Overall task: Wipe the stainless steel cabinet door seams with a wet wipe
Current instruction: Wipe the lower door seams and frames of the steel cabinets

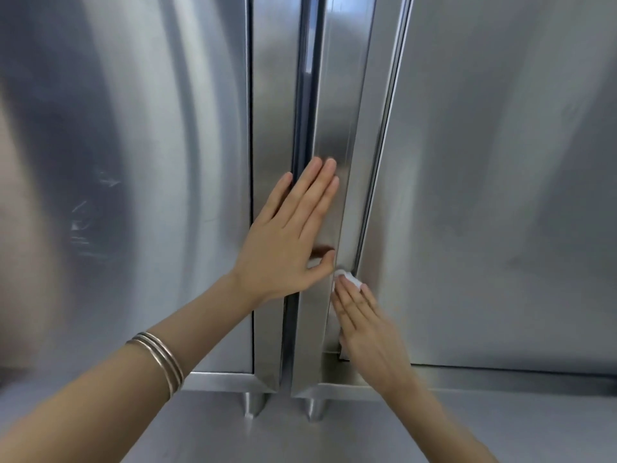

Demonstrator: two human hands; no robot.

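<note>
Fingers [314, 195]: yours lie straight and close together on both hands, none curled.
Right cabinet door [500, 195]: right of the seam [377, 168].
Left cabinet door [133, 162]: well left of the seam.
Handle strip [337, 111]: just left of the seam.
Left hand [287, 242]: flat on the strip, beside the seam.
Right hand [370, 332]: low on the seam, fingertips pressing the wet wipe [349, 279] against its left edge.
Bangles [160, 359]: on your left forearm, low and well left of the seam.
</note>
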